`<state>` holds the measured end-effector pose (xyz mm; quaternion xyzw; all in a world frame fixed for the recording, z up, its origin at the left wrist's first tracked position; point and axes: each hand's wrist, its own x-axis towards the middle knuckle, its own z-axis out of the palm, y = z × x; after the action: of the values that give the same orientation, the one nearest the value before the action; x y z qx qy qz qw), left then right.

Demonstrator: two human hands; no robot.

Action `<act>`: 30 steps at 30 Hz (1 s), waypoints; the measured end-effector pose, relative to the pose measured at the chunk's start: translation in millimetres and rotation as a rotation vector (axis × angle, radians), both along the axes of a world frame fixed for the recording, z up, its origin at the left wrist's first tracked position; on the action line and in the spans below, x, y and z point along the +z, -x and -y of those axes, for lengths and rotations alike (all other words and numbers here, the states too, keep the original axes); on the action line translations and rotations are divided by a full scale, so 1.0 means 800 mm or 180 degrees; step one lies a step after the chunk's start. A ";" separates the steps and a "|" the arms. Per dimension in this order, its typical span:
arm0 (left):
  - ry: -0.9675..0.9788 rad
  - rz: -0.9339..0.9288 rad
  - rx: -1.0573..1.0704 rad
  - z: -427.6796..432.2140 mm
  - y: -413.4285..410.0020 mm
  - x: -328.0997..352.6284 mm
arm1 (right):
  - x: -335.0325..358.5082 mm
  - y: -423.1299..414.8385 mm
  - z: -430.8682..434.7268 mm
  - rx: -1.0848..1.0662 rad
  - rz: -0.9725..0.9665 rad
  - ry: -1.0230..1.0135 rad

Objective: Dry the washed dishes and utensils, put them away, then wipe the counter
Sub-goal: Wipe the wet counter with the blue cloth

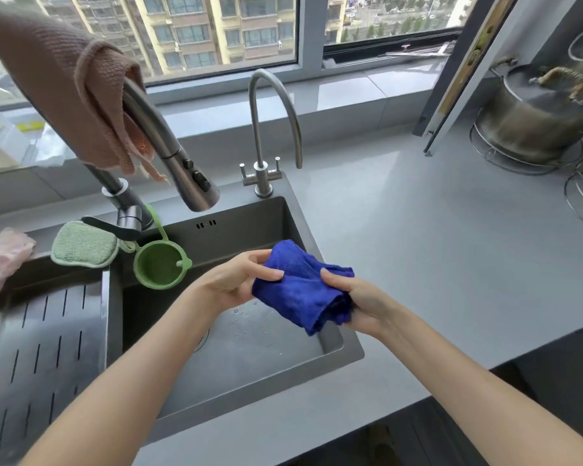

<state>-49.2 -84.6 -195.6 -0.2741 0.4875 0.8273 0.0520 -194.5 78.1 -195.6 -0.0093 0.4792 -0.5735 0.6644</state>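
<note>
Both hands hold a crumpled royal-blue microfibre cloth [303,287] in the air above the right half of a dark grey rectangular sink [249,223], whose wet floor shows beneath. The left hand [236,280] pinches the cloth's nine o'clock edge between thumb and curled fingers. The right hand [360,304] has its fingers wrapped around the bunched end at four o'clock.

From the cloth, a round green silicone strainer [160,267] hangs inside the sink at nine o'clock, just beside an oval pale-green scrubbing pad [83,245] on the sink's ledge. At ten o'clock a dark metal pull-down faucet [169,146] arches over the basin, with a brownish-pink woven dishcloth [64,85] draped over its neck. A slim steel gooseneck tap [266,129] stands at twelve o'clock. A slotted grey drain tray [48,348] fills the sink's left part at eight o'clock, and a crumpled pale pink cloth [0,260] lies at the far nine o'clock edge. The smooth grey counter [451,247] stretches out at three o'clock, and a lidded steel pot [535,119] sits on a wire stand at two o'clock.
</note>
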 end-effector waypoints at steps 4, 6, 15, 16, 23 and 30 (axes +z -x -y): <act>0.0249 -0.0044 -0.0187 -0.007 0.026 0.013 | 0.000 0.032 -0.009 0.0022 0.0098 0.0283; 0.0904 0.0381 -0.0075 -0.020 0.054 0.022 | -0.003 0.042 -0.013 -0.0093 0.0068 0.0119; 0.1932 0.0999 0.0707 -0.114 0.224 0.011 | 0.018 0.162 -0.078 0.0219 -0.2024 -0.0055; 0.1820 0.1011 0.0614 -0.121 0.241 0.011 | 0.017 0.181 -0.087 0.0151 -0.2268 -0.0198; 0.1695 0.1149 0.1066 -0.110 0.287 -0.007 | -0.003 0.326 -0.181 0.0414 -0.6688 -0.0283; 0.1895 0.1341 0.1654 -0.111 0.285 -0.024 | -0.099 0.372 -0.199 0.2005 -0.6754 -0.0912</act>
<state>-277.5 4.5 -215.2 -0.5530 0.5982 0.5627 -0.1406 -492.0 237.2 -274.6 -0.5387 0.8418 -0.0203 0.0292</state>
